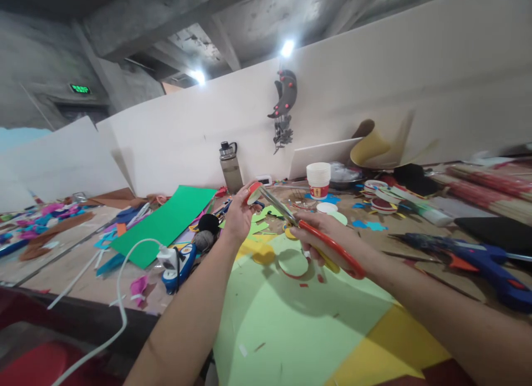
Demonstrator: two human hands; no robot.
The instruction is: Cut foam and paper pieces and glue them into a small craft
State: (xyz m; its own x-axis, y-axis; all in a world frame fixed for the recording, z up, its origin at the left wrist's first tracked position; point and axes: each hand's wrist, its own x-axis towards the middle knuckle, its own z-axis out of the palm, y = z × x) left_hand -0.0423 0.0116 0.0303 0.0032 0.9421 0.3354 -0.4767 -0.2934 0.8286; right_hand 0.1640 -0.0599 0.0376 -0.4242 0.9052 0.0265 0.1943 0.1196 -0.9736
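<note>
My left hand (240,215) pinches a small round piece with a red edge and a pale green face (253,193) and holds it up above the table. My right hand (318,236) grips scissors (330,245) with red and yellow handles. Their metal blades point up and left and reach the edge of the round piece; whether they are cutting into it, I cannot tell. Below my hands lies a large light green sheet (286,325). On it rest a pale green disc with a red edge (293,262) and a yellow disc (263,254).
A dark green sheet (166,222) and a blue-and-white power strip (179,268) lie to the left. Behind stand a water bottle (230,167) and stacked paper cups (318,180). A blue glue gun (482,261) lies at right. A grey hanging ornament (285,101) is on the white partition.
</note>
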